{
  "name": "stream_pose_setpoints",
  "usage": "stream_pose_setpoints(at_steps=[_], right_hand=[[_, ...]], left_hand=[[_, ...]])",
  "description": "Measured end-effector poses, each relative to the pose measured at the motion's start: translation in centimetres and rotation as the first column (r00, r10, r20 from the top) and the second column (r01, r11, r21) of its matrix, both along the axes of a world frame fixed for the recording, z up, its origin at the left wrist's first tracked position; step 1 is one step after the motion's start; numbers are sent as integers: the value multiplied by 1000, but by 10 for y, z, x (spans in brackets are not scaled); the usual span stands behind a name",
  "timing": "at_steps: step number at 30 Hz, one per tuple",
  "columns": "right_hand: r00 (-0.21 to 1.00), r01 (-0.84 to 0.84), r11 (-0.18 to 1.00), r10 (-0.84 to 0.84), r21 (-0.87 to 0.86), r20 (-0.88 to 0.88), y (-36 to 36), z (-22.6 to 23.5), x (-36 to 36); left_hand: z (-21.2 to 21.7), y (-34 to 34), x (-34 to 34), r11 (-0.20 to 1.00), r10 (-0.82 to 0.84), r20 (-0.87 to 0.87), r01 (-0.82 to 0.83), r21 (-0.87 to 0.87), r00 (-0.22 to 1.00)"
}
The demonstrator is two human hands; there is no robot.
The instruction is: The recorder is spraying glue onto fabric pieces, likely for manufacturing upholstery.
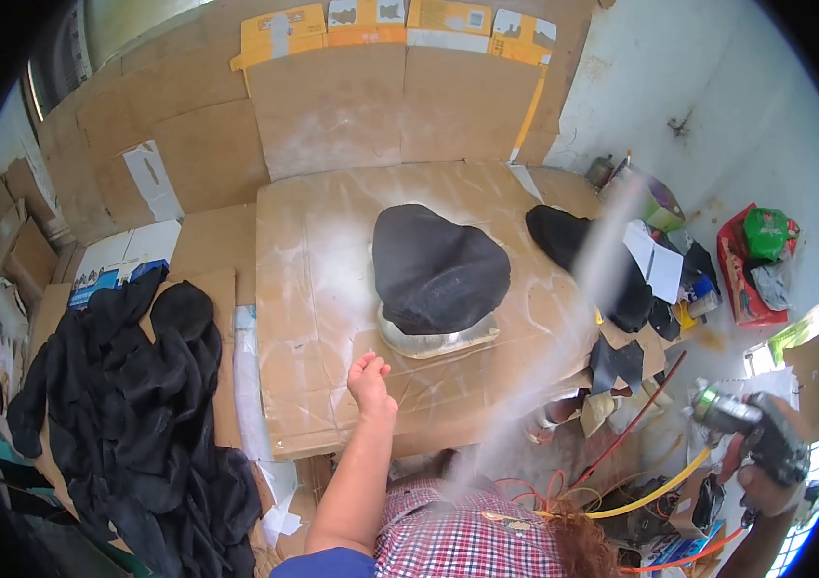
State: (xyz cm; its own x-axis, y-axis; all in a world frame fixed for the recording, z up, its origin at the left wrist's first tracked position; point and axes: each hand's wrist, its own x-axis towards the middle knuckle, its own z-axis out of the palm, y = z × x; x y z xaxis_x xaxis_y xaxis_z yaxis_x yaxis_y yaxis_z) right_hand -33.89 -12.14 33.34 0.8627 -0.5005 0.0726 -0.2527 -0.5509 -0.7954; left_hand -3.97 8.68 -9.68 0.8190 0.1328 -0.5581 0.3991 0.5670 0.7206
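- Head view, only feed I've got: the dark padded piece [441, 270] sits mid-table on a pale, shiny-edged base [440, 343], with whitish residue on the cardboard-covered table [308, 385] around it. Looks like spray work to me.
- Right hand [766, 472] is wrapped around the spray gun [729, 412], out right, well apart from the piece. Can't tell if the trigger's pulled.
- Left hand [371, 387] has its fingers curled in, nothing visible in them, just beside the base. I'd pull it clear before any spraying.
- My advice: face the surface square on, do light overlapping passes, and re-angle for that crease.
- Keep the yellow hose [658, 495] off the piece and don't drift toward the black fabric pile [149, 424].
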Motion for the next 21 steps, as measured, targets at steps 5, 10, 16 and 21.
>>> stream_pose_setpoints(at_steps=[5,10,16,21], right_hand=[[1000,-21,999,21,40,-12,-21,1,-14],[976,-207,887,160,-412,-145,-51,-5,25],[897,-440,893,434,97,78,-94,-1,66],[863,-503,862,497,59,88,-108,-10,107]], left_hand=[[35,-33,-10,997,-24,20,25,-72,1000],[43,-96,-11,993,-65,60,71,-94,996],[60,-124,-12,963,191,-11,-190,-192,982],[56,-138,-31,944,301,20,-295,-149,953]])
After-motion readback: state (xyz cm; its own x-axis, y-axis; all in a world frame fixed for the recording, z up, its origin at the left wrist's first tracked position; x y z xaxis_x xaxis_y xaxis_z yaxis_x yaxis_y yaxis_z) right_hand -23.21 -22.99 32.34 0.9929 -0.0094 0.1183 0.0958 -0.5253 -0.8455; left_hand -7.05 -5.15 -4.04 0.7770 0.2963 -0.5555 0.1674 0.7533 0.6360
